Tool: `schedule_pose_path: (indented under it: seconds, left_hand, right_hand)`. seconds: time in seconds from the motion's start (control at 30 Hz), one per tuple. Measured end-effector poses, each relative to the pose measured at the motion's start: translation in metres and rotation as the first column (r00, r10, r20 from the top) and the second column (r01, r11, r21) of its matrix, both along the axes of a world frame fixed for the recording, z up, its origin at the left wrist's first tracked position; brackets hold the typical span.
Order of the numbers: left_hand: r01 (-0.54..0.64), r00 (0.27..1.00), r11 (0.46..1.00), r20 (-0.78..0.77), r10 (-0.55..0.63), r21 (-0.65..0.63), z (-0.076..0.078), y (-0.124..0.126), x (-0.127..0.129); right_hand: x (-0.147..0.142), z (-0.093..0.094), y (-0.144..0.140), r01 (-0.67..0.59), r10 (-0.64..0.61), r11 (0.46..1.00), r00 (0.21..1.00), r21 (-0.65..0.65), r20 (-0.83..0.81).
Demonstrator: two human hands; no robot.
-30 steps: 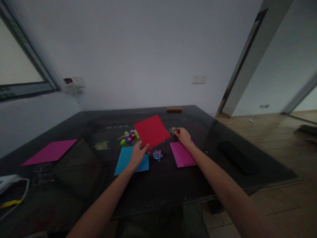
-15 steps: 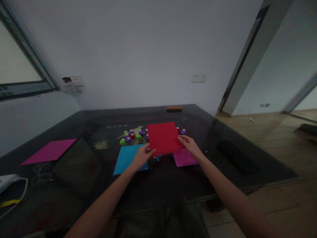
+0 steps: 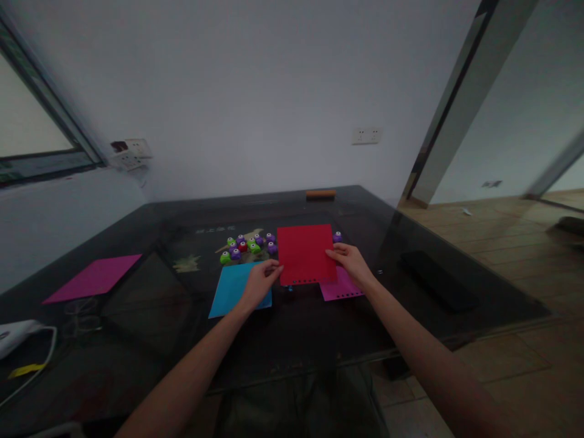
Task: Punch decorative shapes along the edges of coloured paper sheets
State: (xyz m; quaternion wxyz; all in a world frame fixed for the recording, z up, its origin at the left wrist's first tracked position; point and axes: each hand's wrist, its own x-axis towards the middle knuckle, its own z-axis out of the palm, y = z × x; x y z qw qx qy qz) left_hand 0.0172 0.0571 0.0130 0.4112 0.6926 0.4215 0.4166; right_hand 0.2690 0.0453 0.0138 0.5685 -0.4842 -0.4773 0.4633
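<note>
1. Both hands hold one red sheet [image 3: 305, 253] between them: the left hand [image 3: 259, 283] pinches its lower left edge, thumb on top, and the right hand [image 3: 350, 263] grips its right edge with the fingers closed on the paper.
2. That red sheet sits above the middle of the dark glass desk [image 3: 438, 316], roughly level, with a row of small punched holes along its near edge.
3. Under and beside it lie a blue sheet [image 3: 235, 291], partly beneath the left hand, and a magenta sheet [image 3: 342, 291] below the right wrist; whether the red sheet touches either cannot be told.
4. Just behind the red sheet stands a cluster of small green, purple and red punches [image 3: 246, 246], and one purple punch [image 3: 337, 236] stands apart at its far right corner.
5. Something small and blue shows just under the sheet's near edge, too hidden to name.
6. Farther out lie a second magenta sheet [image 3: 93, 277] at the left, a black bar [image 3: 438, 281] at the right and an orange block [image 3: 320, 193] at the far edge.
7. Likely risks: the thin sheet could bend or crease under uneven pinches, or its far edge could knock over the punches close behind it.
</note>
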Motion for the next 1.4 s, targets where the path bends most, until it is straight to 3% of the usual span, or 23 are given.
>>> schedule_pose_path:
  seconds: [0.27, 0.5, 0.67, 0.8, 0.97, 1.13, 1.27, 1.4]
  left_hand:
    - [0.045, 0.997, 0.999, -0.056, -0.044, 0.021, -0.004, -0.003, 0.004]
    - [0.046, 0.995, 0.999, 0.089, -0.048, 0.024, 0.004, -0.012, 0.009]
    - [0.063, 0.994, 0.994, 0.080, -0.069, 0.085, 0.008, -0.014, 0.017]
    - [0.036, 0.999, 0.996, 0.036, -0.039, 0.088, 0.013, -0.001, 0.031]
    - [-0.047, 0.995, 0.999, 0.088, 0.047, -0.009, 0.020, 0.010, 0.062]
    - [-0.027, 0.993, 0.993, 0.109, 0.039, -0.115, 0.005, 0.000, 0.088]
    - [0.009, 1.000, 0.998, 0.011, -0.008, -0.066, -0.007, -0.009, 0.091]
    - [0.015, 0.995, 0.998, -0.094, -0.020, -0.061, -0.007, -0.014, 0.091]
  right_hand:
    - [0.009, 0.003, 0.002, 0.119, -0.117, 0.992, 0.993, 0.046, -0.033]
    - [0.015, -0.002, 0.006, 0.124, -0.122, 0.991, 0.992, 0.048, -0.045]
    - [0.026, -0.003, 0.009, 0.147, -0.144, 0.989, 0.986, 0.030, -0.090]
    - [0.034, -0.002, 0.009, 0.179, -0.178, 0.984, 0.983, 0.018, -0.041]
    - [0.049, 0.006, 0.003, 0.257, -0.258, 0.965, 0.966, 0.051, 0.026]
    - [0.072, 0.009, -0.002, 0.297, -0.296, 0.955, 0.948, 0.011, 0.119]
    - [0.083, 0.005, -0.003, 0.244, -0.219, 0.964, 0.955, -0.109, 0.201]
    - [0.084, 0.004, -0.004, 0.238, -0.173, 0.955, 0.932, -0.178, 0.320]
